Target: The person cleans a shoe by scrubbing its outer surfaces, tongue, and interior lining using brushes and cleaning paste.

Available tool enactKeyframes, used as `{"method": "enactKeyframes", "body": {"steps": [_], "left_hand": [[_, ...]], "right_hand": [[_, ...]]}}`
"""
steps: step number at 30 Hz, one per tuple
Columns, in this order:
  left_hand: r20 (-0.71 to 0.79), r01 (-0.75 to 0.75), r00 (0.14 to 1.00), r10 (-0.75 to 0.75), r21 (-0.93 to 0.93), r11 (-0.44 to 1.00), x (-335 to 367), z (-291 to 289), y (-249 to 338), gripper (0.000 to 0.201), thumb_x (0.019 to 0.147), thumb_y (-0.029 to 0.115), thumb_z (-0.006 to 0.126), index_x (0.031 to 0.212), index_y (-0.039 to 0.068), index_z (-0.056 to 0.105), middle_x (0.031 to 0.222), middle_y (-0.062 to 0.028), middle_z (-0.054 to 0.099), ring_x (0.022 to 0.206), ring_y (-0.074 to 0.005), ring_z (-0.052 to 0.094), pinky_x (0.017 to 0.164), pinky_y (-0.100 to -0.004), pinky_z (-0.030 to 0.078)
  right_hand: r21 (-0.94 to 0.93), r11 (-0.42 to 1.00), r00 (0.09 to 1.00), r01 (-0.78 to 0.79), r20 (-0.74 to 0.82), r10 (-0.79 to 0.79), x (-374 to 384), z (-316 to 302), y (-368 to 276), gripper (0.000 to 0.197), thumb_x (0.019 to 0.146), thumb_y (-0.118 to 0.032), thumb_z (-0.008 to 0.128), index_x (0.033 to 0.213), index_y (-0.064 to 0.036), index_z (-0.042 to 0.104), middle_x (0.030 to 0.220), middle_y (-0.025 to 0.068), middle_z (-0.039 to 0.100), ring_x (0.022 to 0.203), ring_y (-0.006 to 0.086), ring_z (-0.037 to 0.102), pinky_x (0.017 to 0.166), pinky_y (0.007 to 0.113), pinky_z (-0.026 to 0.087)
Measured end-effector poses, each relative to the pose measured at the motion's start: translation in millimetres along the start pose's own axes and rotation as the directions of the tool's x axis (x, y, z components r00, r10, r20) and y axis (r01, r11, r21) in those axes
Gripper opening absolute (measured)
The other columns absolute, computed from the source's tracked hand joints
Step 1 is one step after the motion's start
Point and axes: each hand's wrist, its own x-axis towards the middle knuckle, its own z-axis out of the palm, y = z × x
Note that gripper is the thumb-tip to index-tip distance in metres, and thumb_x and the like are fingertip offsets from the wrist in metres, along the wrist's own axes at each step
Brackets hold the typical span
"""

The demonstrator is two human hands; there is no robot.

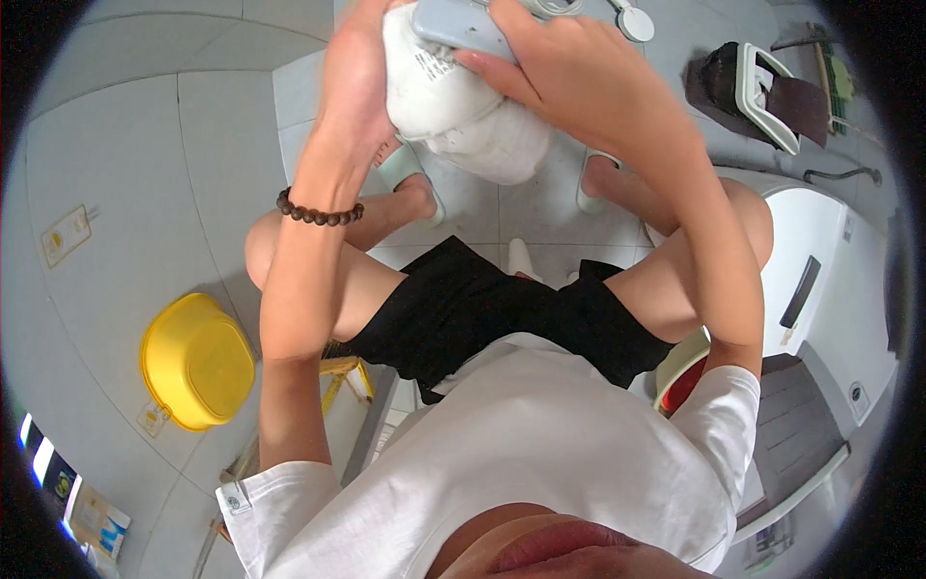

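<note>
Held up between my hands at the top of the head view is a white shoe [417, 96], with small holes in its upper and a pale, wet-looking surface. My left hand [355, 82] grips it along its left side; the fingers are partly cut off by the upper edge. A grey-blue scrubbing brush [461, 27] is in my right hand [588, 82], whose thumb and fingers close round its right end. The brush's bristles press against the shoe's upper. A dark bead bracelet circles my left wrist.
A yellow basin [198, 362] hangs on the left wall. Beyond my right arm are a bin [772, 96] and a white appliance [815, 256]. A white round-headed fitting [634, 23] lies at the top. By my right elbow is a bucket [666, 372] with something red inside.
</note>
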Motion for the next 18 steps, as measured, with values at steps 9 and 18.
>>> {"method": "enactKeyframes", "body": {"steps": [9,18], "left_hand": [[0.036,0.058,0.997,-0.062,0.103,0.993,-1.2,-15.1,-28.9,0.038,0.109,0.032,0.044,0.123,0.002,0.061,0.117,-0.0114,0.070,0.103,-0.0223,0.069,0.089,-0.0391,0.058],[0.034,-0.001,0.999,0.002,-0.021,1.000,3.9,-23.0,3.3,0.038,0.104,0.037,0.056,0.112,0.001,0.065,0.095,-0.0088,0.070,0.083,-0.0205,0.069,0.076,-0.0343,0.057]], "right_hand": [[-0.049,0.999,0.940,0.001,-0.341,-0.018,8.8,21.7,-2.8,0.047,0.101,-0.044,0.059,0.104,0.0023,0.052,0.059,0.0206,0.062,0.054,0.0412,0.065,0.050,0.048,0.052],[0.090,0.994,0.973,0.062,0.217,-0.080,9.1,-12.0,0.5,0.047,0.102,-0.043,0.058,0.108,0.0028,0.053,0.067,0.0239,0.067,0.063,0.0468,0.067,0.059,0.052,0.054]]}}
